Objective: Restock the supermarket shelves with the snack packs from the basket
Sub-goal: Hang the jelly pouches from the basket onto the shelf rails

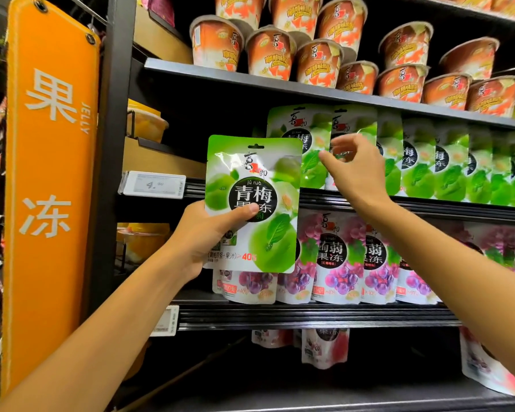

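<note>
Left hand (202,233) is gripping a glossy green plastic pouch (252,165) reading "青梅果冻", "≥40%" — right hand (357,171) is hovering half-curled by the hanging green pouches (428,162), can't tell if it's holding one.

Take the held pouch (252,179) as your mark: your left hand (208,233) grips it from below and to the left, thumb across its front. Behind it and to its right stands the shelf row of pouches (422,162), with your right hand (357,171) in front of that row's left end. Above it, one shelf up, sit the cups (318,60). Below and behind it stands the lower row of pouches (339,263). Left of it is the price tag (153,184) and, further left, the hanging sign (49,173).
</note>
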A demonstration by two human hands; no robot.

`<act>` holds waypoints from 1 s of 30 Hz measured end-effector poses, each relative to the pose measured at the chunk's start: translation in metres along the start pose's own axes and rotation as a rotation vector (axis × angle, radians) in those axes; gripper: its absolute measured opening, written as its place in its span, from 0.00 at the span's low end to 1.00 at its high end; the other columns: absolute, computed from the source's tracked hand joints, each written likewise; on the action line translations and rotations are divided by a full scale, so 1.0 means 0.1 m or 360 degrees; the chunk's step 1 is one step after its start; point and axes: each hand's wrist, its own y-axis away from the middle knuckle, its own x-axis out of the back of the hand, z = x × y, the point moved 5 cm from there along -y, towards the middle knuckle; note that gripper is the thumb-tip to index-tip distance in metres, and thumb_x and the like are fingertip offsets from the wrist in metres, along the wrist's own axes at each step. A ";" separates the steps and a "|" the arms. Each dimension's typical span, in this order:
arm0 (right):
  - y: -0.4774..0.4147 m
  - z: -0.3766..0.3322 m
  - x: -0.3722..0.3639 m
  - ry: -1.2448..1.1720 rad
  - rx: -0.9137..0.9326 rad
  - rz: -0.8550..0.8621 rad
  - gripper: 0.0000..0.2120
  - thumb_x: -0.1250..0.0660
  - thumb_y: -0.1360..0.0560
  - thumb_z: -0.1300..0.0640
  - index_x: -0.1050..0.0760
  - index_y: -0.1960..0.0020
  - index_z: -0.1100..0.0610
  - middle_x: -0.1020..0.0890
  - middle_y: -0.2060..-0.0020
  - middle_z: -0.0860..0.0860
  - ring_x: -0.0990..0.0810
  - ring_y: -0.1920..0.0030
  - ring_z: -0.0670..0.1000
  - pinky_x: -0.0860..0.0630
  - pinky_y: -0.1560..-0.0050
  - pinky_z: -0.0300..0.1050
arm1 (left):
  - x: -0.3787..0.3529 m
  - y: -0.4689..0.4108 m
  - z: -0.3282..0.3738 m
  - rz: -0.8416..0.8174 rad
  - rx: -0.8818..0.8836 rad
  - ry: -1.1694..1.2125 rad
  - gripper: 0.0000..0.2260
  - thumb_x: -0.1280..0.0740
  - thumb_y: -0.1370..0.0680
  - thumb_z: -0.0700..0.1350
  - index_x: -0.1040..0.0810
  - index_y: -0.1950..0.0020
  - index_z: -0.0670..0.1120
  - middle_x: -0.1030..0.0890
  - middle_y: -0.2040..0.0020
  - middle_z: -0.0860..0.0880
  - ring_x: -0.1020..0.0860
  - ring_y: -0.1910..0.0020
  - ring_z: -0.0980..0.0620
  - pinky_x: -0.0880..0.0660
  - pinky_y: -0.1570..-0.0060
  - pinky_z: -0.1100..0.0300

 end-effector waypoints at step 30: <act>0.00 -0.34 -0.81 -0.0254 -0.0493 -0.0460 0.19 0.25 0.28 0.49 0.24 0.42 0.59 0.18 0.48 0.53 0.19 0.47 0.54 0.20 0.48 0.49 | -0.28 -0.48 0.32 0.0206 -0.0906 -0.2200 0.26 0.44 0.18 0.53 0.44 0.21 0.50 0.43 0.20 0.47 0.42 0.23 0.50 0.47 0.24 0.49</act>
